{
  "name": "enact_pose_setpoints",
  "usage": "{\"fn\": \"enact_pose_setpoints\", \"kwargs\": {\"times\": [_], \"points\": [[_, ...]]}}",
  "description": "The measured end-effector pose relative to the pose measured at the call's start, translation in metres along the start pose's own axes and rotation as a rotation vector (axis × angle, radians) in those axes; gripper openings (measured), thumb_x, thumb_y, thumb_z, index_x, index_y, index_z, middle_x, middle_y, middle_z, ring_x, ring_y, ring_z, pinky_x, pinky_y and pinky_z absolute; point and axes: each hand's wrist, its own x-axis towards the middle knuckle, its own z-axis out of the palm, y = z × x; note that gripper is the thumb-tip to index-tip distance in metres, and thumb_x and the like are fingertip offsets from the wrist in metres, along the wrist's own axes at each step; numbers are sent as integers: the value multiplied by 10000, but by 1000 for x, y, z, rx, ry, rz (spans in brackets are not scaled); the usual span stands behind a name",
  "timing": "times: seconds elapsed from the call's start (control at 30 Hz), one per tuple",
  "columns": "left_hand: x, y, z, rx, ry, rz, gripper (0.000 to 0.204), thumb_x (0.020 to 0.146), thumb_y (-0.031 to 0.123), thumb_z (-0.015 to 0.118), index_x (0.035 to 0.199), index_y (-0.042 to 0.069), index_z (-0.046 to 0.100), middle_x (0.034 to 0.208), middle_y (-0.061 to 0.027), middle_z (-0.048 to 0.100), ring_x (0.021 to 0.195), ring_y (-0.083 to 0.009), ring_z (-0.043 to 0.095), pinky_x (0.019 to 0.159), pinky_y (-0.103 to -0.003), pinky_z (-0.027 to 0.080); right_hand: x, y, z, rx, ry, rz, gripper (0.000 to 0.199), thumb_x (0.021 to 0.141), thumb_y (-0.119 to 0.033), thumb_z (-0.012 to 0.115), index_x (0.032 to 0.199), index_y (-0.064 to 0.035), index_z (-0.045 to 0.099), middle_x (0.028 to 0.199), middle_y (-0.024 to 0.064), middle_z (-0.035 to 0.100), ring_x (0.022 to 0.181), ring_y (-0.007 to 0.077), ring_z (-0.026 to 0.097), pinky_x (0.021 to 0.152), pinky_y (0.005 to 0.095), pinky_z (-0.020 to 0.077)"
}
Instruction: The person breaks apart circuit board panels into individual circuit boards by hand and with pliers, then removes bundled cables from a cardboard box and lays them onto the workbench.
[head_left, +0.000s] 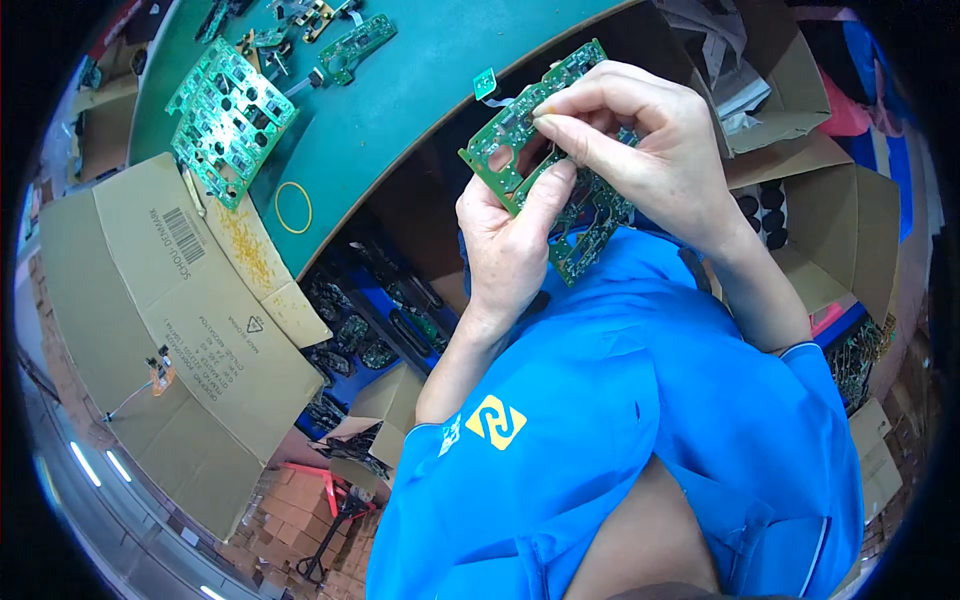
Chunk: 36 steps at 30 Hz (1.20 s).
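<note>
A green circuit board panel (pixel 487 140) with cut-outs and small soldered parts is held tilted in front of my chest, past the bench edge. My left hand (pixel 510 235) grips its lower left side, the thumb lying over the front. Over the panel's middle, my right hand (pixel 650 140) is closed in a pinch of thumb and forefinger; whatever sits between those fingertips is too small to make out. A little square green board (pixel 485 83) hangs off the panel's upper left by a pale ribbon cable. Part of the panel is hidden behind my right hand.
On the green bench (pixel 400 115) lie another circuit board panel (pixel 228 125), a smaller board (pixel 357 48) and a yellow rubber band (pixel 310 208). A large cardboard flap (pixel 130 260) spreads at left. Blue crates (pixel 375 375) of boards stand below; open cardboard boxes (pixel 845 225) are at right.
</note>
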Motion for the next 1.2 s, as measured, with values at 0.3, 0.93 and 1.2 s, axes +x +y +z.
{"fn": "enact_pose_setpoints", "kwargs": {"times": [0.3,0.93,1.2], "points": [[-3,-3,-4,190,-37,85,270,946,48,623,1209,-10,606,830,-34,653,666,-68,554,581,-190,441,7,-3,-3,61,-49,84,66,883,-21,694,926,20,724,839,53,663,650,59,528,580,163,432],[0,-5,0,36,4,7,262,942,32,623,1200,-11,614,837,-42,664,665,-72,563,584,-189,451,10,1,-3,219,-69,245,105,895,-54,705,968,18,727,792,69,674,654,54,576,586,137,498],[-2,-6,-4,203,-29,56,264,941,31,624,1202,-9,614,861,-49,668,692,-68,572,609,-181,459,11,3,-4,152,-89,187,100,890,-52,711,964,14,726,797,69,676,642,51,563,569,133,479]]}}
